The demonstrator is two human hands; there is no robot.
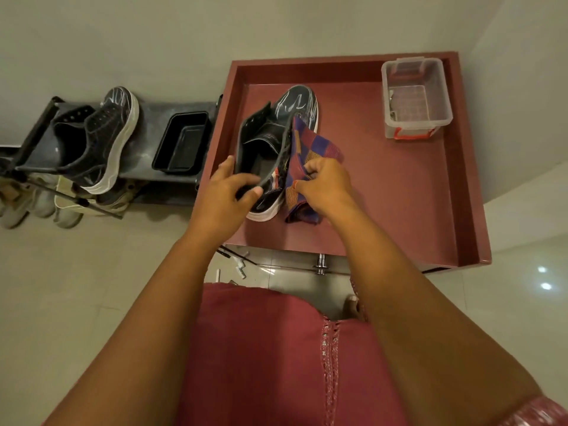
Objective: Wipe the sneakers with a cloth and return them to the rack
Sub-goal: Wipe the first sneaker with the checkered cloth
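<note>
Between hands: sneaker (273, 155) on desk (399, 195); left hand (227, 192) grips heel collar, right hand (322, 186) pinches cloth (310, 161). Risk: loose collar grip, sneaker tips when wiped.

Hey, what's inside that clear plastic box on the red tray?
The clear plastic box on the red tray looks mostly empty; something small lies against its left wall, too unclear to identify.
</note>
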